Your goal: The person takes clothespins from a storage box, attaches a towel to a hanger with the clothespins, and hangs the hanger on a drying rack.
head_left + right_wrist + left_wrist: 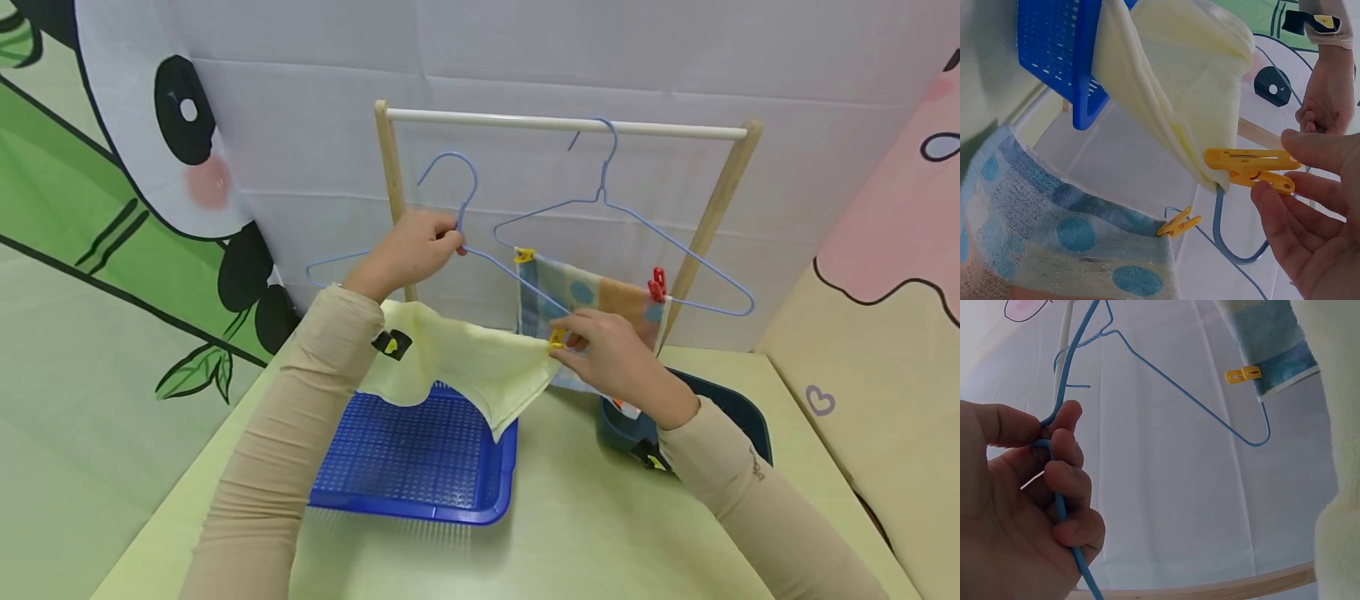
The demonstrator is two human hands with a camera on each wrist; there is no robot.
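My left hand (417, 248) grips a blue wire hanger (1067, 500) just below its hook, with fingers curled round the wire. A pale yellow towel (465, 350) hangs from this hanger's lower bar. At the towel's right corner, my right hand (611, 354) pinches a yellow clothespin (1250, 165) between thumb and fingers; its jaws sit over the towel corner beside the hanger's bend. Behind, a second blue hanger (600, 198) hangs on the rack's white rail and carries a patterned towel (1075, 234), held by a yellow clothespin (525, 255) and a red clothespin (657, 285).
A rack with a white rail (510, 122) and wooden legs (716, 208) stands at the back of the table (570, 500). The blue basket (420, 508) sits below the yellow towel. A dark teal bin (750, 417) stands at the right, partly behind my right forearm.
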